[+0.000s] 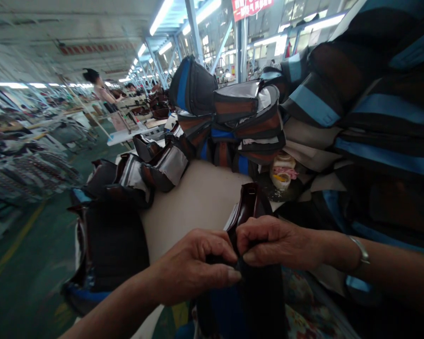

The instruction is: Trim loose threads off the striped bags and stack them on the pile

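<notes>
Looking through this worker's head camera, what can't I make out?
All in the head view:
- Whatever the left hand and right hand pinch on the dark bag: hidden by fingers.
- The bag's lower end: cut off by the bottom edge.
- The red banner's top: cut off above.
- The distant person's work: small, blurred.

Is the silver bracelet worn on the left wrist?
No, the bracelet circles the right wrist, while the left wrist is bare.

Both hands' fingers (229, 275) are hiding the pinched edge. The picture's bottom is cutting off the dark piece (247, 301).
</notes>
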A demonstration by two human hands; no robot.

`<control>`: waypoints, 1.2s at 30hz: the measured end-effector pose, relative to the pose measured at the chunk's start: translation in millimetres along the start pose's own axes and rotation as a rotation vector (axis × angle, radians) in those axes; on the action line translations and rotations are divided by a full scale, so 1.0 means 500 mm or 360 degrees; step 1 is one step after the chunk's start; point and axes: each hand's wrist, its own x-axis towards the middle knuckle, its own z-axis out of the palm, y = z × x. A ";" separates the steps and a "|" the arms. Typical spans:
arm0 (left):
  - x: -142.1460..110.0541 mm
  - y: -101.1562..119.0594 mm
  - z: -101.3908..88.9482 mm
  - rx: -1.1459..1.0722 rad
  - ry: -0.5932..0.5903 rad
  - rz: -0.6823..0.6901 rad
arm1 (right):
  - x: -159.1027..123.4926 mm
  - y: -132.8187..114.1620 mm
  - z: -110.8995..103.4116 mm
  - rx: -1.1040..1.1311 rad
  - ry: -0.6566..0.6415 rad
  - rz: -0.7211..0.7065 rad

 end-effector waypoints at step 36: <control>0.011 0.013 0.006 0.0525 -0.0043 -0.0038 | 0.006 -0.024 0.038 -0.0348 0.0423 0.0118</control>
